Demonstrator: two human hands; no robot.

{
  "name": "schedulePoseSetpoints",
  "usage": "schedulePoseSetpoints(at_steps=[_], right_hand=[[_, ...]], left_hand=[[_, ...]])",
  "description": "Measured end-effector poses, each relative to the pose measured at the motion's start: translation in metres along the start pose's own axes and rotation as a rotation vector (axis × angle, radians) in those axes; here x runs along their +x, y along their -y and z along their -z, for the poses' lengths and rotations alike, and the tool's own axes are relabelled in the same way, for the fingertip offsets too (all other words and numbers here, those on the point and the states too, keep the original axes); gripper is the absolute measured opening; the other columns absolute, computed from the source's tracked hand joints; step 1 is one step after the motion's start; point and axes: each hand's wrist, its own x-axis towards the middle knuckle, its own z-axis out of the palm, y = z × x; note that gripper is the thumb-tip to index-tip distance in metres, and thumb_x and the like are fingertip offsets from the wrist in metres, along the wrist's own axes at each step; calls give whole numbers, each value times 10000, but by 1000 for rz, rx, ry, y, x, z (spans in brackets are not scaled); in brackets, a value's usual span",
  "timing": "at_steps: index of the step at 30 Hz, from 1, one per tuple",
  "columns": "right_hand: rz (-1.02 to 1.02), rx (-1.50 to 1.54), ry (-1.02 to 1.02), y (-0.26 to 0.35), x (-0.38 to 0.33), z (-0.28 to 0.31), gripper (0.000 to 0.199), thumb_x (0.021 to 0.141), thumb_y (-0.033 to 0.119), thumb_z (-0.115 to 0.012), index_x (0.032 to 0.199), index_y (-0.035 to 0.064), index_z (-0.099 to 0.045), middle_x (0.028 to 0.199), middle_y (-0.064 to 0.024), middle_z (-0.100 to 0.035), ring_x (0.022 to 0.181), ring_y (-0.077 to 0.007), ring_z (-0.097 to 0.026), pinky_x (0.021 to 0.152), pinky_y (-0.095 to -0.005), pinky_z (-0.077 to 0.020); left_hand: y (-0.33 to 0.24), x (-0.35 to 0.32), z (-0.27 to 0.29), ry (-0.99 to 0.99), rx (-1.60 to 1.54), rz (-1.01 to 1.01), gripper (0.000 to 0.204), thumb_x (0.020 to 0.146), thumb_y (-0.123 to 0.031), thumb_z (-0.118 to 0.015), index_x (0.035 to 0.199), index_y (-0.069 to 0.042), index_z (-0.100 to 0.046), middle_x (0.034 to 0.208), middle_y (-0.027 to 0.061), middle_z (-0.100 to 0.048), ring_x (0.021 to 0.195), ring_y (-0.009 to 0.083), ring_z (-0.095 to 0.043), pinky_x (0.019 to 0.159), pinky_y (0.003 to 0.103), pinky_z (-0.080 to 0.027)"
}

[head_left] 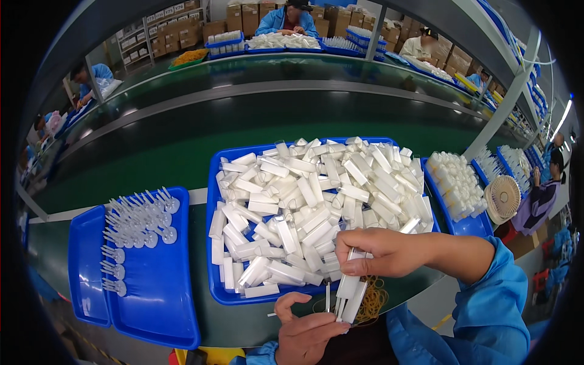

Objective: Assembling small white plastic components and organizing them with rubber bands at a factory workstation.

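Fingers (364, 238) of your right hand (394, 252) close in a firm pinch on the upper end of a white oblong piece (348, 286), which you hold tilted at the near edge of the big tray; your left hand (309, 331) is at the lower end, forefinger raised apart from the thumb, and whether its other fingertips grip cannot be told. Just beside the piece: a tangle of tan rubber bands (375, 299). Beyond your hands: a blue tray (258, 300) heaped with white oblong pieces (311, 188). To your left: two blue trays (155, 295), with clear stemmed parts (149, 222). To your right: another blue tray (477, 229), filled with whitish parts (453, 182), and a round beige fan (502, 198). Farther out: a green surface (161, 161), with people (271, 24) seated beyond it
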Motion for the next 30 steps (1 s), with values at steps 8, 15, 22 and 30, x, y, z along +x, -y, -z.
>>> schedulePoseSetpoints(at_steps=[8,15,22,30], right_hand=[[112,-278,124,22,-3,-41,201,921,271,-491,947,73,-466,905,-108,-506,902,-257,-481,843,-356,-278],[274,-502,28,-6,63,-1,383,874,226,-496,1238,119,-443,1171,-113,-477,1086,-243,-438,922,-376,-295],[506,-1317,129,-22,99,5,120,767,114,-552,866,116,-620,889,-3,-581,1000,-153,-485,831,-332,-350],[429,-1239,-67,-27,87,13,131,780,91,-569,903,74,-612,856,-74,-567,837,-217,-549,747,-328,-440]], left_hand=[[-14,-14,-9,-267,-31,178,215,781,-254,-684,876,-106,-561,1065,136,-545,1076,380,-435,938,496,-311],[-5,-25,9,-424,-199,313,153,823,-128,-647,887,-67,-522,1091,144,-574,1232,380,-353,1016,501,-238],[-2,-27,11,-394,-175,266,135,796,-68,-657,898,-52,-570,1060,130,-591,1247,387,-342,1004,501,-265],[-3,-11,15,-356,36,222,89,697,-88,-725,770,-70,-678,887,76,-621,1031,288,-497,939,476,-309]])
